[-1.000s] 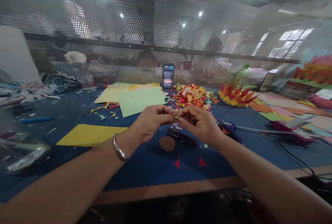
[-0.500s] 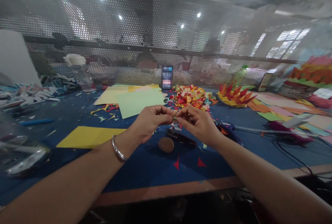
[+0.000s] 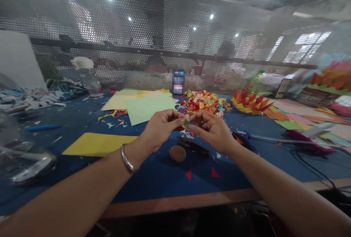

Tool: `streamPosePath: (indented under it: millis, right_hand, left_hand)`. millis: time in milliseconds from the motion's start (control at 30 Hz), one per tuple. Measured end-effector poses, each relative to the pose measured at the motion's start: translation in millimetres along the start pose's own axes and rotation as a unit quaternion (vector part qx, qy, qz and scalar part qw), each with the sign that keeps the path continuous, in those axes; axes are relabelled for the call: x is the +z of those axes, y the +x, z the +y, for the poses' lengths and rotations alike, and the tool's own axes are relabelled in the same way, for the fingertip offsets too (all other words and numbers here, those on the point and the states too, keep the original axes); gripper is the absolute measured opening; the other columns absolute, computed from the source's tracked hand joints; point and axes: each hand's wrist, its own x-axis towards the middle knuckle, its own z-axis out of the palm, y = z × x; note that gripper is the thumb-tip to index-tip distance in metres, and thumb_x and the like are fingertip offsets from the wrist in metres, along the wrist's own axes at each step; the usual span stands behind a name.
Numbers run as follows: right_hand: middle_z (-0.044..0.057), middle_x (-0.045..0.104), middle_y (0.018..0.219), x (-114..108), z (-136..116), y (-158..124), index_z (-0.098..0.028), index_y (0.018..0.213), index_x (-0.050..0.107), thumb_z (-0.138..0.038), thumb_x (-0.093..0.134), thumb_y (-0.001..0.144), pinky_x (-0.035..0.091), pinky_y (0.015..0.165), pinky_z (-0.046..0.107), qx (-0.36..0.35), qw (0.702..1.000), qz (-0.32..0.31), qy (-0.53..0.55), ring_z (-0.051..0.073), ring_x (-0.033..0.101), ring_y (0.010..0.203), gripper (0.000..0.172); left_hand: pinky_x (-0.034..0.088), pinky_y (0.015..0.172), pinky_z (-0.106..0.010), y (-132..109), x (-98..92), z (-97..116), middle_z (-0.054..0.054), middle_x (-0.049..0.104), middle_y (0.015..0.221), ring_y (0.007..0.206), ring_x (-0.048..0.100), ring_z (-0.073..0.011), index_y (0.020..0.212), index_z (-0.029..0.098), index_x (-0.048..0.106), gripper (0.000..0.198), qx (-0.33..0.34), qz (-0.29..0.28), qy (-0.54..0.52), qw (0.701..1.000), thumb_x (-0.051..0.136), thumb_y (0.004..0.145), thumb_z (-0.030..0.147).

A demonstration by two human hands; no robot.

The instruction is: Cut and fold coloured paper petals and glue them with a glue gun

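Note:
My left hand (image 3: 161, 129) pinches a small green piece of paper (image 3: 187, 123) between thumb and fingertips. From the other side, the thumb and fingers of my right hand (image 3: 214, 130) close on its edge; the fingers partly cover the piece. Below my hands, on the blue table surface (image 3: 153, 182), lie a brown rounded stone-like object (image 3: 177, 154) and a dark slim tool (image 3: 194, 145), perhaps a cutter. Two red paper scraps (image 3: 215, 172) lie nearer the front edge. A yellow sheet (image 3: 95, 145) reaches under my left wrist.
Behind my hands are a pale green sheet (image 3: 150, 108), a heap of colourful paper bits (image 3: 207, 101) and an upright phone (image 3: 178, 82). A red-yellow paper flower (image 3: 251, 102) and a glue gun (image 3: 245, 142) are on the right. A clear container (image 3: 24, 156) stands at left.
The fingertips have parted slightly, so more of the green piece shows between them. The whole view has shifted a little; the things on the table lie as before.

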Motion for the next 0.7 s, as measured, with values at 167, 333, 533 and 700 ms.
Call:
streamPosePath:
  millis: [167,333,533,700]
  right_hand:
    - [-0.003,0.056,0.076,-1.4,-4.4,1.6,-0.019,0.098,0.056,-0.039,0.065,0.082,0.032,0.038,0.019,0.037,0.999,-0.009,0.035,0.004,0.042,0.043,0.027]
    - [-0.004,0.056,0.073,-1.2,-3.2,2.5,-0.019,0.097,0.054,-0.039,0.064,0.083,0.031,0.035,0.017,0.058,0.995,-0.019,0.076,0.003,0.041,0.039,0.027]
    - [-0.004,0.056,0.069,-1.2,-1.7,2.4,-0.018,0.088,0.056,-0.034,0.062,0.084,0.029,0.035,0.018,0.052,0.996,-0.037,0.068,0.003,0.041,0.039,0.018]
    - [-0.005,0.055,0.066,-1.6,-4.9,2.3,-0.018,0.084,0.056,-0.034,0.061,0.084,0.03,0.036,0.018,0.055,0.996,-0.027,0.067,0.003,0.041,0.039,0.017]
  left_hand:
    - [0.05,0.073,-0.025,-0.4,-2.3,-1.0,-0.001,0.066,0.074,0.07,0.06,-0.0108,0.082,0.013,0.067,0.019,0.036,-0.01,0.046,0.998,0.074,0.072,0.029]
    - [0.048,0.069,-0.026,-2.5,-1.4,0.5,-0.002,0.066,0.072,0.067,0.06,-0.0116,0.081,0.014,0.067,0.013,0.046,-0.02,0.061,0.997,0.071,0.074,0.024]
    - [0.047,0.068,-0.027,-3.6,0.6,0.6,-0.003,0.067,0.072,0.067,0.06,-0.0128,0.08,0.014,0.067,0.011,0.033,-0.019,0.075,0.996,0.069,0.074,0.023]
    - [0.049,0.069,-0.026,-5.0,1.8,1.0,-0.001,0.065,0.074,0.067,0.06,-0.0111,0.082,0.015,0.066,0.015,0.019,-0.015,0.036,0.999,0.071,0.072,0.024]
